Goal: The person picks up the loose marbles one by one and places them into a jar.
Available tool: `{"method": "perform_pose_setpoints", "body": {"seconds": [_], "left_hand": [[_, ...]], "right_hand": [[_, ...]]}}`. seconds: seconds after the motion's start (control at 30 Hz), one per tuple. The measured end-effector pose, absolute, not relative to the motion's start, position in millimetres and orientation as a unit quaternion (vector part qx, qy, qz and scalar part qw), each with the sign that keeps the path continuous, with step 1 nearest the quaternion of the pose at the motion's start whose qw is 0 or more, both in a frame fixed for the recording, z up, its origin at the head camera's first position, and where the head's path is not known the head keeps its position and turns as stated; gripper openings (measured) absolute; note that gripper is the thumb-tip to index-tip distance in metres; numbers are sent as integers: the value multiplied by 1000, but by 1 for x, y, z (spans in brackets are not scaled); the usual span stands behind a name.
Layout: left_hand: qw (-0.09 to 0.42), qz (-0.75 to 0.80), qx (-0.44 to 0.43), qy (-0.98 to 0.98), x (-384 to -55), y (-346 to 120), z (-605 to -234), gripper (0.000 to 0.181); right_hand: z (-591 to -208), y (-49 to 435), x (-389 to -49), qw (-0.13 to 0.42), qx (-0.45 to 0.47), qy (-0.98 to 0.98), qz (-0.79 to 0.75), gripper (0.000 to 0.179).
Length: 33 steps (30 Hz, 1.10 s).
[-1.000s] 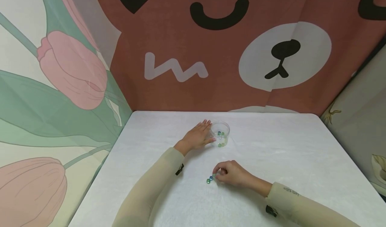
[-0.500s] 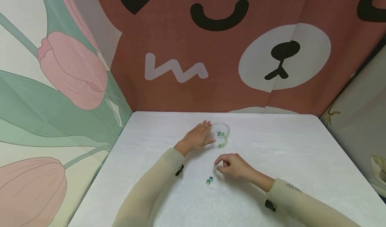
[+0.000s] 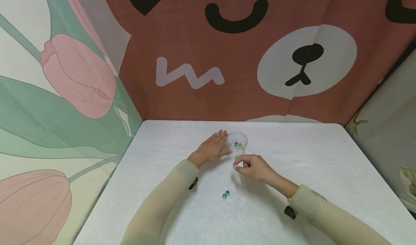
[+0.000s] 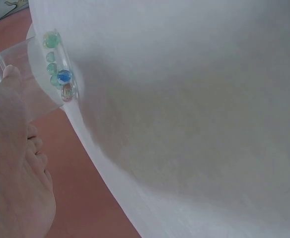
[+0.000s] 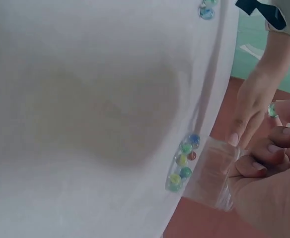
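A clear plastic jar (image 3: 246,139) stands upright towards the back of the table, with several green, blue and other coloured marbles (image 4: 52,68) on its bottom. My left hand (image 3: 210,147) touches the jar's left side, fingers straight and thumb spread at the front. Between thumb and index finger my right hand (image 3: 256,167) pinches a greenish glass marble (image 5: 272,110), just in front of the jar and above the table. A green marble (image 3: 224,196) and a blue marble (image 3: 227,193) lie side by side nearer the person.
The white-covered table (image 3: 292,158) ends at a brown cloth backdrop (image 3: 182,104) with a bear drawing. A flowered cloth (image 3: 81,75) hangs along the left side, another pale cloth (image 3: 390,129) on the right.
My right hand has picked up a marble beside the other two and carried it away from the person, towards the jar. The left hand and the jar have stayed still.
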<state>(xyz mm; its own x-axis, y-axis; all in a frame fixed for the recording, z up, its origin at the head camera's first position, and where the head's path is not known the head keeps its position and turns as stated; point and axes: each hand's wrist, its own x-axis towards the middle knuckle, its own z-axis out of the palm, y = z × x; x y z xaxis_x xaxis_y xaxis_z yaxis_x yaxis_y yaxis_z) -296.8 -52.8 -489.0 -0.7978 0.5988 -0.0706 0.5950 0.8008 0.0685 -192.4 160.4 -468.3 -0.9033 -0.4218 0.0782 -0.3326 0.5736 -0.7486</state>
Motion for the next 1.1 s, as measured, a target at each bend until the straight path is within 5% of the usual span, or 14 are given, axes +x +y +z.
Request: {"method": "perform_pose_setpoints", "body": {"seconds": [1.1], "left_hand": [[57, 10, 314, 948, -296, -53, -486, 84]], "right_hand": [[-460, 171, -256, -9, -51, 892, -450, 23]]}}
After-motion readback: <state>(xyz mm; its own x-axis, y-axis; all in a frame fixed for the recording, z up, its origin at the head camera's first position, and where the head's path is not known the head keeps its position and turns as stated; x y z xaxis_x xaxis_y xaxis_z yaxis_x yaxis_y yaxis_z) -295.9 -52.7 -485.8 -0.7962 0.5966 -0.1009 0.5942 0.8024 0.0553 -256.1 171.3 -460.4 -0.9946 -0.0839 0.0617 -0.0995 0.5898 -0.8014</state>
